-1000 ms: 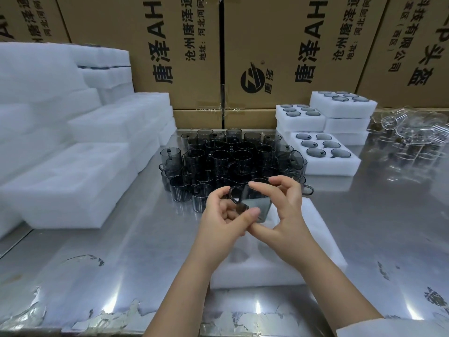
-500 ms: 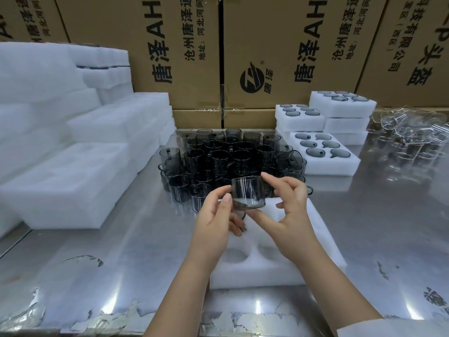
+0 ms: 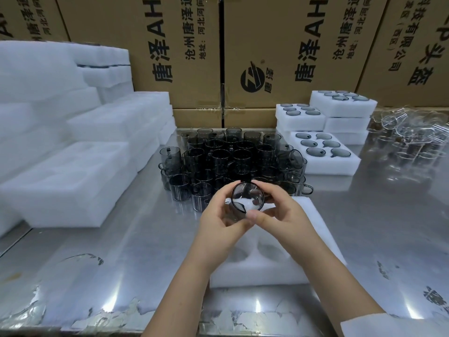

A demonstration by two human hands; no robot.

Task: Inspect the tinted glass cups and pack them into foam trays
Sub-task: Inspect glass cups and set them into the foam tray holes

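Observation:
I hold one tinted glass cup (image 3: 247,197) up with both hands, tipped so its round mouth faces me. My left hand (image 3: 220,220) grips its left side and my right hand (image 3: 279,212) pinches its right side and lower rim. Under my hands lies an empty white foam tray (image 3: 301,268) with round pockets. Behind it stands a dense cluster of dark tinted glass cups (image 3: 226,156) on the steel table.
Filled foam trays (image 3: 323,154) sit stacked at the back right, with clear glassware (image 3: 408,135) beyond them. Stacks of empty foam trays (image 3: 73,171) fill the left side. Cardboard boxes (image 3: 279,52) wall off the back. The steel table (image 3: 121,263) has a worn front edge.
The cup went from upright in my fingers to tipped with its mouth facing me. Both hands turned with it and stayed over the foam tray.

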